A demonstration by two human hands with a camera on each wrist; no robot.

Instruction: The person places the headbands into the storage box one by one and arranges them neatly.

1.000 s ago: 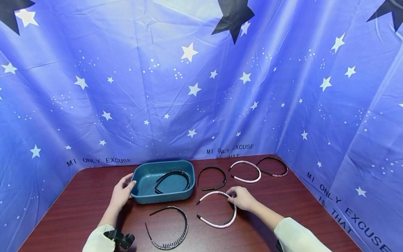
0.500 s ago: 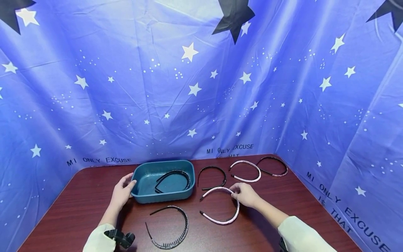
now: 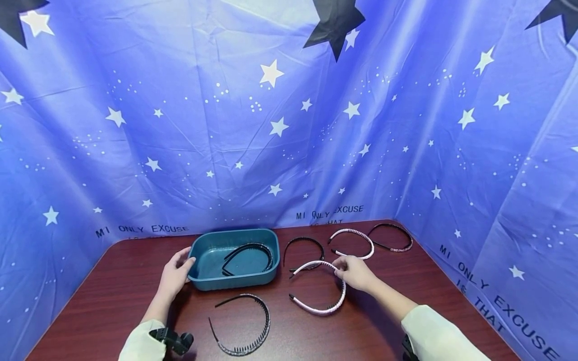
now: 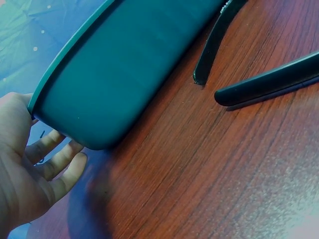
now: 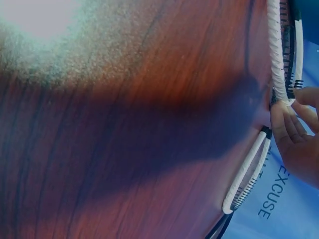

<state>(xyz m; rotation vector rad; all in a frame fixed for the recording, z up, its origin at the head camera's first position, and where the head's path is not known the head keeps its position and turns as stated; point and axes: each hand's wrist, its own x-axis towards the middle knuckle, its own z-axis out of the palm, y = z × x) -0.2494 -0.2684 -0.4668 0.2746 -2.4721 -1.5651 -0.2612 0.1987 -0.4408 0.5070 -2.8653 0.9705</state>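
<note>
The pale pink, wrapped, toothed headband (image 3: 322,312) has shifted toward one o'clock in the right hand's (image 3: 355,272) thumb-and-finger pinch; it now looks raised from the reddish-brown wood-grain table (image 3: 352,336), in hand but not in the teal rounded-rectangular plastic tub (image 3: 235,283), from which it lies toward four o'clock

Against a second ago, its far arm now overlaps the thin black headband (image 3: 304,238) in view; the left hand (image 3: 175,271) still grips the tub's nine-o'clock end, thumb at the rim
</note>
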